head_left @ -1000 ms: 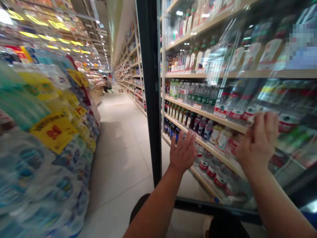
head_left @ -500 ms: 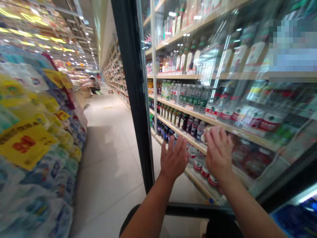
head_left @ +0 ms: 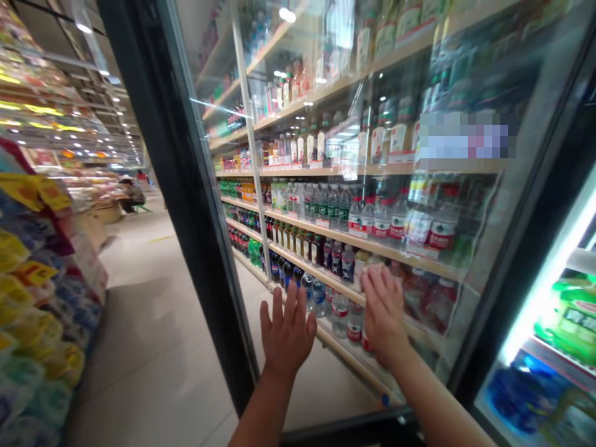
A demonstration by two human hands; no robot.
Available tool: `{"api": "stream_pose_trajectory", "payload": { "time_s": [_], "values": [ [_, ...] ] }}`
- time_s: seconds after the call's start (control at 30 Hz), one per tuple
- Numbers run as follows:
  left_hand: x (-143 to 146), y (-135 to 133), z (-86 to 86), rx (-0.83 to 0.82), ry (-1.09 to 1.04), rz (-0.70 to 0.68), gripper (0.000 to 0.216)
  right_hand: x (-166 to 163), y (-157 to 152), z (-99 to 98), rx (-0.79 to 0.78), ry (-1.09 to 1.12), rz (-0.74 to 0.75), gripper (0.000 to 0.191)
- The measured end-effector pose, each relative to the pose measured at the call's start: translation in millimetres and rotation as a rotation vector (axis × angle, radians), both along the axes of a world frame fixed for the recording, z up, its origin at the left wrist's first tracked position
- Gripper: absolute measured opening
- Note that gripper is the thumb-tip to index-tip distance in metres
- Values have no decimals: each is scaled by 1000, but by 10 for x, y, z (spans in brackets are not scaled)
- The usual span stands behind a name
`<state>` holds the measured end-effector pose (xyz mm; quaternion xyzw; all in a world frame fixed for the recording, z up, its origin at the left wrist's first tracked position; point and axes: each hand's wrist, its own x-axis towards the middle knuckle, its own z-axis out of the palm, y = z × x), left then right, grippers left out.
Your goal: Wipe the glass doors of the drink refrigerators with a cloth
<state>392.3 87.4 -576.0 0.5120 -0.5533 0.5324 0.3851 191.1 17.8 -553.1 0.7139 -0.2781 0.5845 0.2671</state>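
Observation:
My left hand [head_left: 287,330] lies flat on the glass door [head_left: 475,261], fingers spread, holding nothing. My right hand [head_left: 382,311] is just to its right on the same pane, fingers pressing a small white cloth [head_left: 375,266] against the glass; only the cloth's top edge shows above my fingertips. The door has a black frame [head_left: 186,205] and stands swung out into the aisle. Shelves of bottled drinks [head_left: 363,214] show through the glass.
To the right, the lit cooler interior holds green packs [head_left: 565,320] and blue ones [head_left: 516,391] below. On the left, stacked wrapped goods with yellow price tags [head_left: 32,273] line the tiled aisle [head_left: 149,323]. A person [head_left: 130,195] crouches far down the aisle.
My right hand slid left across the glass with the cloth, ending close to my left hand. My left hand kept its flat place on the pane. The view turned right, showing the cooler interior.

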Motion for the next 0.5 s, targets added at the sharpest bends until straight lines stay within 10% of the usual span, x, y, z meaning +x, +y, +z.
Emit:
{"api": "stream_pose_trajectory", "payload": {
  "time_s": [0.13, 0.33, 0.5],
  "values": [
    [-2, -2, 18, -22, -17, 4, 69, -131, -104, 223, 25, -308, -39, 68],
    [15, 0, 21, -12, -20, -2, 70, 151, 83, -12, 12, 49, 38, 73],
    [46, -19, 10, -12, -42, 4, 72, 97, -25, 201, 33, -213, -54, 70]
  ]
}}
